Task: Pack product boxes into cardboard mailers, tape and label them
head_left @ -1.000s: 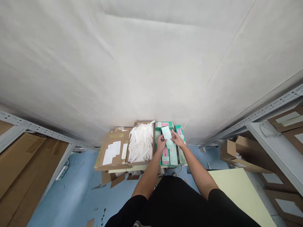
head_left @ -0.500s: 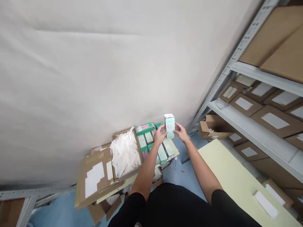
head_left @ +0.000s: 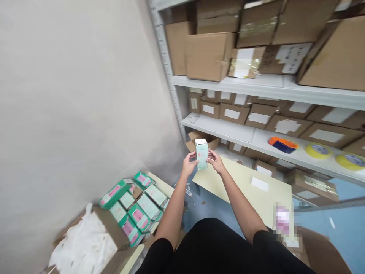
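Upright between my two hands is a small pale green carton (head_left: 202,155) with faint pink print and a white, slightly worn top. My left hand (head_left: 189,163) grips its left side, and my right hand (head_left: 216,161) grips its right side, fingers curled behind and thumbs toward the front. The carton is held in the air, in front of the pale yellow table (head_left: 228,180). Down to the left lie several green and pink boxes (head_left: 139,217), packed close together.
An open cardboard box (head_left: 112,228) holds white plastic pieces. Metal shelving (head_left: 239,131) carries many labelled brown boxes. Rolls of yellow tape (head_left: 318,150) and an orange and blue tape dispenser (head_left: 283,145) sit on its shelf. A white packet (head_left: 259,184) lies on the yellow table.
My view has turned right toward the shelving and yellow table. Both hands have carried the pale green carton along, away from the green and pink boxes.
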Motion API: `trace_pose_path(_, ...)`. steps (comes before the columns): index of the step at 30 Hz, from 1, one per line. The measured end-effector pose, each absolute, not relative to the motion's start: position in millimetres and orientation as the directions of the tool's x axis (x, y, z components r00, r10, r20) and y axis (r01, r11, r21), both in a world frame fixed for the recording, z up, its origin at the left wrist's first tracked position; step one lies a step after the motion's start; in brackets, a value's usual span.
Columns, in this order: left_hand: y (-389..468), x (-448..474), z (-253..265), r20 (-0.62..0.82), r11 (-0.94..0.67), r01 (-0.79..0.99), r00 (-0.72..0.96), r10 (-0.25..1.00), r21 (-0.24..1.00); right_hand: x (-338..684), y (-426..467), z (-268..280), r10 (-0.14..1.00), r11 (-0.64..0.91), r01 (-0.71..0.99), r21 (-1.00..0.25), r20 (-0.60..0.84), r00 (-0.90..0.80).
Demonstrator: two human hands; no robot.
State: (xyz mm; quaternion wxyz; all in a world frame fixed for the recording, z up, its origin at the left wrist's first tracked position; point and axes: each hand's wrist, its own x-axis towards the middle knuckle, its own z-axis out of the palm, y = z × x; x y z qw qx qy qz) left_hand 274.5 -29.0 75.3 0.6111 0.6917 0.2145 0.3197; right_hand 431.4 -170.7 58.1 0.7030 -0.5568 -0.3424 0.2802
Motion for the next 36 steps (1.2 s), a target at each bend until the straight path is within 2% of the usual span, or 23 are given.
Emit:
trace_pose_path(5, -95, 375, 66, 0.161, -0.149, -0.094, 0.826, 0.54, 0.984, 496, -267, 45, 0.626, 0.208, -0.005, -0.978, 0.129, 0.769)
trace_pose_path(10, -134, 431, 49, 0.12, -0.117, -0.08, 0.911, 0.395, 0.99, 524, -320, 27, 0.487, 0.179, -0.009, -0.984, 0.081, 0.87)
trace_pose_path(16, -131, 456, 13, 0.059, -0.046, -0.046, 0.94, 0.335, 0.998, 530, -321, -9, 0.395, 0.128, -0.068, -0.989, -0.012, 0.919)
trace_pose_path(22, -110, 458, -39, -0.108, -0.016, 0.117, 0.959, 0.263, 0.993, 519, -297, -49, 0.366, 0.03, -0.134, -0.99, -0.114, 0.924)
trace_pose_path(25, -99, 458, -66, -0.185, -0.109, 0.221, 0.946, 0.265, 0.969, 514, -283, -66, 0.399, -0.036, -0.176, -0.984, -0.175, 0.9)
trace_pose_path(28, -89, 459, -91, -0.194, -0.216, 0.278, 0.919, 0.342, 0.936, 516, -271, -83, 0.435, -0.067, -0.235, -0.97, -0.241, 0.868)
trace_pose_path(31, -82, 458, -115, -0.203, -0.246, 0.313, 0.9, 0.386, 0.917, 521, -264, -104, 0.44, -0.096, -0.275, -0.957, -0.288, 0.851)
trace_pose_path(33, -83, 457, -129, -0.252, -0.231, 0.351, 0.894, 0.37, 0.907, 521, -260, -121, 0.402, -0.131, -0.291, -0.948, -0.319, 0.858)
trace_pose_path(36, -92, 455, -144, -0.302, -0.195, 0.388, 0.883, 0.359, 0.901, 510, -255, -151, 0.28, -0.161, -0.296, -0.942, -0.331, 0.901)
